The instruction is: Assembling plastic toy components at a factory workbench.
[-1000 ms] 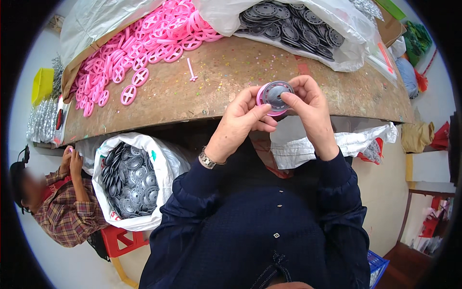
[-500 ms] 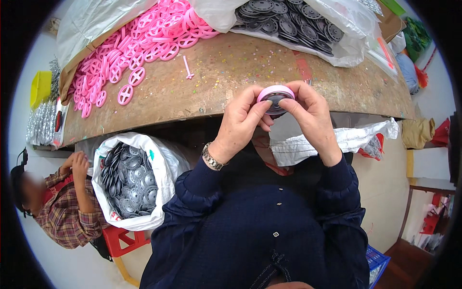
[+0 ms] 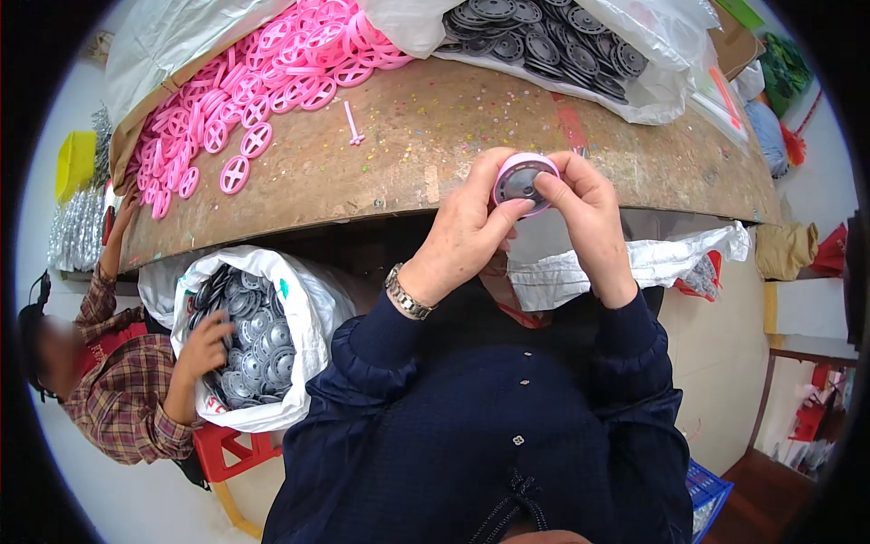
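Note:
Between my two hands, just over the table's near edge, is a small toy wheel (image 3: pixel 520 181): a dark grey disc set inside a pink ring. My left hand (image 3: pixel 468 225) grips its left side, thumb at the lower rim and fingers around the far side. The right hand (image 3: pixel 584 210) holds the other side, with its thumb pressed on the face of the grey disc. Fingers of both hands are partly hidden behind the wheel. Beyond them, pink ring parts with cross spokes (image 3: pixel 257 139) are heaped on the table, and grey discs (image 3: pixel 544 41) lie in a white bag.
A white sack (image 3: pixel 313 344) of grey discs stands at left on a red stool (image 3: pixel 231 458). A co-worker (image 3: pixel 127 390) has one hand in it and the other at the table edge. A pink stick-like piece (image 3: pixel 351 123) lies on the brown table (image 3: pixel 381 181).
The toy wheel has tipped so its grey face shows more fully; my thumbs have shifted on it. The co-worker's hands have parted, one into the sack, one to the table edge.

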A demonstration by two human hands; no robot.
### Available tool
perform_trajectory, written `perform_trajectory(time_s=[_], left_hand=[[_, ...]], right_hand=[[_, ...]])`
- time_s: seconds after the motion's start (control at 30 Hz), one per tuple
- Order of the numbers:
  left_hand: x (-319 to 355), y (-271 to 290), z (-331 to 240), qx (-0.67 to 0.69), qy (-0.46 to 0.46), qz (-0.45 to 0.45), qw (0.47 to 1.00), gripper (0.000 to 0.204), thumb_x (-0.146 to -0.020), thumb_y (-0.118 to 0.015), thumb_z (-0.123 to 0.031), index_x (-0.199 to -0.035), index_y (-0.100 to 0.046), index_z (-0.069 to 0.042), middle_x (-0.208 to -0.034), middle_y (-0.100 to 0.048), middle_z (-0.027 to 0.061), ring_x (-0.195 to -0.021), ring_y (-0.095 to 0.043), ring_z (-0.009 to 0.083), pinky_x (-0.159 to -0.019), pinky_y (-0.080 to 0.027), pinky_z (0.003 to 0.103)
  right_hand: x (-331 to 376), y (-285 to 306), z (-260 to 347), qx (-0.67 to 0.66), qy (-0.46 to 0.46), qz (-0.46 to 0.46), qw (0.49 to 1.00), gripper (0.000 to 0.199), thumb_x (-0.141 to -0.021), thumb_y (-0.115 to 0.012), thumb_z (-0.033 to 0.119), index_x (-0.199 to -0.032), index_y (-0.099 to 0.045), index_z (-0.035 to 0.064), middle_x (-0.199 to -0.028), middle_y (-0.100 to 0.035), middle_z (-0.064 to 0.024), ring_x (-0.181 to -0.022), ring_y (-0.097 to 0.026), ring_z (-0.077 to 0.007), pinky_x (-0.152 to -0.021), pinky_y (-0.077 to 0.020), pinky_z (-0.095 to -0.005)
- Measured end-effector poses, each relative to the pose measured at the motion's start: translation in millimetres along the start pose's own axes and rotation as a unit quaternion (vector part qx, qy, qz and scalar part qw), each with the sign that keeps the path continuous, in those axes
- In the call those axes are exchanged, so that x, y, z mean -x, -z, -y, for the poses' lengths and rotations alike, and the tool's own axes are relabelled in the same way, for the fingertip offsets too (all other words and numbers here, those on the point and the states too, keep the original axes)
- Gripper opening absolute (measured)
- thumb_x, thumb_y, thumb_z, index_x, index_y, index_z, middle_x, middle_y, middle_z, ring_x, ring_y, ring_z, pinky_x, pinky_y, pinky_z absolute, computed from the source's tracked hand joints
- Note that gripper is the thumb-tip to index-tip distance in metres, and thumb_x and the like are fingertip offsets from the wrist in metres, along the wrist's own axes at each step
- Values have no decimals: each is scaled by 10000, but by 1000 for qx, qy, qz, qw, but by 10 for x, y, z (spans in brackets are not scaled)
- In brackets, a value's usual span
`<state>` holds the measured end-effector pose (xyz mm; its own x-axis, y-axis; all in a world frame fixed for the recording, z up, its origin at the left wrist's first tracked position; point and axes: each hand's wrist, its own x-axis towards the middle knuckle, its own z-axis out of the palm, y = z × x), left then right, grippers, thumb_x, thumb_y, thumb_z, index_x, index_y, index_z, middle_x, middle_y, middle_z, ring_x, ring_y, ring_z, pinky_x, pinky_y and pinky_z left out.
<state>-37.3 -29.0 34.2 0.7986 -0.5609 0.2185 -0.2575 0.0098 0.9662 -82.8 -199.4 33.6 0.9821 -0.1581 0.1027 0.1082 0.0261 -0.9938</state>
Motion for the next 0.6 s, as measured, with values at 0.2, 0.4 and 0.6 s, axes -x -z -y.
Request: perform_trajectory(time_s=[0.2,0.4,0.6], left_hand=[[38,68,33,95,69,26,993,445,-965,-558,-23,-1382,-404,-41,-1038,-603,78,-680,-619,94,-560,-535,220],[87,57,27,81,25,39,996,497,-943,-568,16,-1406,-394,-39,-1051,-601,79,-686,-619,96,-562,-531,216],[91,-11,98,-46,-57,17,997,549,-912,-586,40,-1423,-416,-72,-1016,-607,68,-663,-607,81,-549,-516,217]], right_hand=[[48,-55,12,12,30,18,999,190,-906,-649,52,-1086,-623,-4,-943,-658,-34,-856,-600,-79,-760,-491,-238],[132,-90,112,118,92,12,989,208,-914,-622,39,-1117,-596,-3,-992,-646,-48,-903,-609,-105,-809,-499,-260],[122,-67,118,88,79,4,993,104,-933,-615,67,-1008,-626,-2,-898,-658,-39,-837,-598,-93,-768,-486,-256]])
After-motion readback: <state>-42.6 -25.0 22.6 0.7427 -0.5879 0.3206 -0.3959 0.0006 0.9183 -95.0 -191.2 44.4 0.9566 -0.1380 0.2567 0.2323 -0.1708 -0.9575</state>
